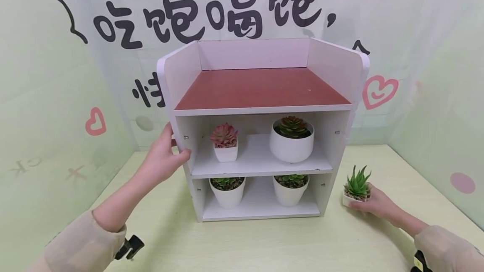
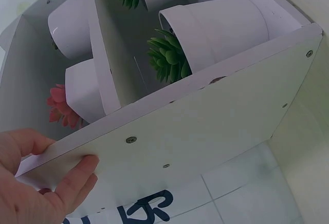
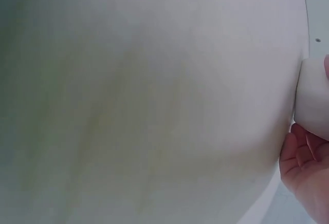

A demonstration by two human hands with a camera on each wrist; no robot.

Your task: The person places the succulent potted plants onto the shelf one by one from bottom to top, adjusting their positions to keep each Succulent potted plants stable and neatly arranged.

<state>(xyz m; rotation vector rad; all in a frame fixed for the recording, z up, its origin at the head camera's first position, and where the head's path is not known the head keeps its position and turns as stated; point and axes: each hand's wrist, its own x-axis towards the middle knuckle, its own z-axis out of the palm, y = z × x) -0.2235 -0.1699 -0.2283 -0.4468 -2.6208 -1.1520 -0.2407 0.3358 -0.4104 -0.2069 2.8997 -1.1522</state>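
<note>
A white two-tier shelf unit (image 1: 261, 171) with a reddish-brown top stands upright on the table. My left hand (image 1: 164, 158) grips its left side panel, thumb at the front edge and fingers on the outer face (image 2: 74, 183). To the right of the unit, my right hand (image 1: 380, 205) holds a spiky green potted succulent (image 1: 357, 186) by its small white pot (image 3: 313, 98), at or near the tabletop. On the middle shelf sit a pink succulent (image 1: 225, 142) in a square pot and a dark red-green succulent (image 1: 292, 139) in a round pot.
Two green succulents in white pots, one at left (image 1: 227, 192) and one at right (image 1: 291, 190), stand on the bottom shelf, their tops partly hidden by the middle board. The pale table (image 1: 257, 247) meets a printed backdrop (image 1: 427, 32) behind and at both sides.
</note>
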